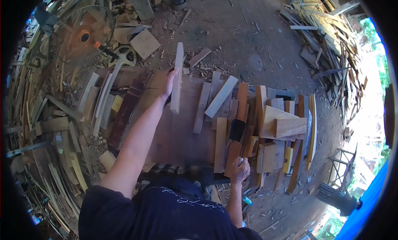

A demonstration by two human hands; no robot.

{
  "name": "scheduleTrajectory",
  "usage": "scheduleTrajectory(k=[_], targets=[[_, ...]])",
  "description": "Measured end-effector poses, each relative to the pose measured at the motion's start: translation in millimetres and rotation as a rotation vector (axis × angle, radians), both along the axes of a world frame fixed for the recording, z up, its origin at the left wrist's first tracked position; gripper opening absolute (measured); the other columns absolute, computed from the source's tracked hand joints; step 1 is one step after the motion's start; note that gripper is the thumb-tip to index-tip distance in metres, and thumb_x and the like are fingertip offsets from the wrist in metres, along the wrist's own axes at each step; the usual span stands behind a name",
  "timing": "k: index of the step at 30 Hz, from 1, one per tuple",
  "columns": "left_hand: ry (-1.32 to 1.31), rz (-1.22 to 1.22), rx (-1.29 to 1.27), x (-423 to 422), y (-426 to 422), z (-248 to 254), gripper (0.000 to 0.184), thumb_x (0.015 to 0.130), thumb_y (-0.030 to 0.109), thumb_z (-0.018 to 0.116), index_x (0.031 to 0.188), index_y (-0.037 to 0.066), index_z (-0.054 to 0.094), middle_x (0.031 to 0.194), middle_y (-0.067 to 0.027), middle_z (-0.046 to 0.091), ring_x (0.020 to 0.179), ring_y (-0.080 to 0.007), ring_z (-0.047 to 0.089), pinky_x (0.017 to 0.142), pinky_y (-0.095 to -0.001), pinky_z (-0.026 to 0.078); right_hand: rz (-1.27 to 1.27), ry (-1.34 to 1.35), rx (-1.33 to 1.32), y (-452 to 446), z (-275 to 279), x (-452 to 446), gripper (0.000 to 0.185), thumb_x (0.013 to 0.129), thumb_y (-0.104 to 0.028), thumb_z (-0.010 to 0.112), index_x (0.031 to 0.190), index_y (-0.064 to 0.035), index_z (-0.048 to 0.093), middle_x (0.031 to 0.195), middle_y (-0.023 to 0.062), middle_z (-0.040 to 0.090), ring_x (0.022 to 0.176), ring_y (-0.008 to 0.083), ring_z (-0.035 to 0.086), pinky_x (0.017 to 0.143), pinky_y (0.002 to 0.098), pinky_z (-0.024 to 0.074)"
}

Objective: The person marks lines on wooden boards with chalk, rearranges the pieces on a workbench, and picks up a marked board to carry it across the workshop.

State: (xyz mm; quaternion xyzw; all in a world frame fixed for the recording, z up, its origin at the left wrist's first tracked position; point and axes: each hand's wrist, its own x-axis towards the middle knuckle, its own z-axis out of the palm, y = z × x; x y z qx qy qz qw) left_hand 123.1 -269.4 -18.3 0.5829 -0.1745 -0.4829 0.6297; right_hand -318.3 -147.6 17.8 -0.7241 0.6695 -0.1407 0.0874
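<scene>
My left hand (170, 82) is closed around a pale wooden board (178, 80), which it holds on edge above the brown workbench top (182, 142). My right hand (240, 170) is closed near the bench's front edge, beside the end of a reddish-brown plank (233, 154). A small light tip pokes out between its fingers; what it belongs to is too small to make out. A flat black object (237, 130) lies on the wood just beyond that hand. Several loose planks rest around it, among them a light strip (222, 96) lying slantwise and a tan board (220, 144).
Short boards and a wide wood block (290, 127) are piled on the bench's right. Dark red timber (127, 110) lies at its left. A fan (85, 36) stands at the back left. Scrap heaps (327, 45) flank the bench, and wood chips litter the dirt floor (248, 41).
</scene>
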Motion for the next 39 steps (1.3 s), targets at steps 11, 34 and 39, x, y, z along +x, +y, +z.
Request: scheduleTrajectory(k=[11,34,39], targets=[[1.056,-0.198,-0.327,-58.6,141.4,97.8,0.072,0.093,0.057,0.039,0.138,0.000,0.034,0.121,-0.0239,0.051,0.108,-0.0327,0.056,0.088,-0.0431,0.052,-0.093,0.288,-0.035,12.8,3.8,-1.2,0.051,0.081,-0.037,0.066,0.120,-0.0114,0.046,0.097,0.0138,0.047,0.093,0.0348,0.049,0.074,0.0468,0.0403],[-0.194,0.314,0.100,-97.4,229.0,10.5,0.057,0.086,0.020,0.066,0.132,0.005,0.036,0.123,-0.0140,0.051,0.111,-0.0208,0.052,0.094,-0.0328,0.043,0.012,0.070,0.003,20.4,-2.4,44.4,0.033,0.084,-0.026,0.063,0.111,-0.0097,0.051,0.106,0.0169,0.049,0.102,0.0371,0.048,0.084,0.0497,0.0402],[-0.479,0.365,0.258,-107.1,223.3,-6.2,0.058,0.085,0.022,0.065,0.134,0.011,0.035,0.117,-0.0188,0.057,0.104,-0.0298,0.059,0.089,-0.0376,0.046,-0.053,0.065,0.023,0.8,-0.2,37.8,0.034,0.085,-0.027,0.062,0.112,-0.0088,0.051,0.106,0.0189,0.049,0.104,0.0385,0.048,0.083,0.0506,0.0424]])
